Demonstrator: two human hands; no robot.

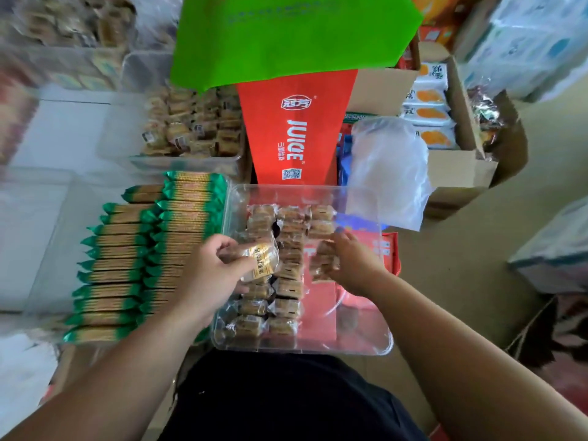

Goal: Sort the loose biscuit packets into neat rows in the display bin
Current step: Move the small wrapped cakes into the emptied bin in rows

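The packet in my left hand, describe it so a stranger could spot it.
Find the clear plastic display bin at bottom centre, beside the green-ended biscuit sleeves. Over its left rows, the left hand holds one clear-wrapped brown biscuit packet. Unlike the rowed packets below, it shows a yellow printed label.

Glossy plastic bin point(359, 343) (matt cardboard box point(458, 175))

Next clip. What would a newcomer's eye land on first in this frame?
Probably the bright green sheet at top centre and the red carton with white JUICE lettering just below it. Next, in the middle, the two hands over the clear plastic display bin: the left hand pinches a clear-wrapped brown biscuit packet, and the right hand grips more packets. To the left lie stacked rows of green-ended biscuit packets.
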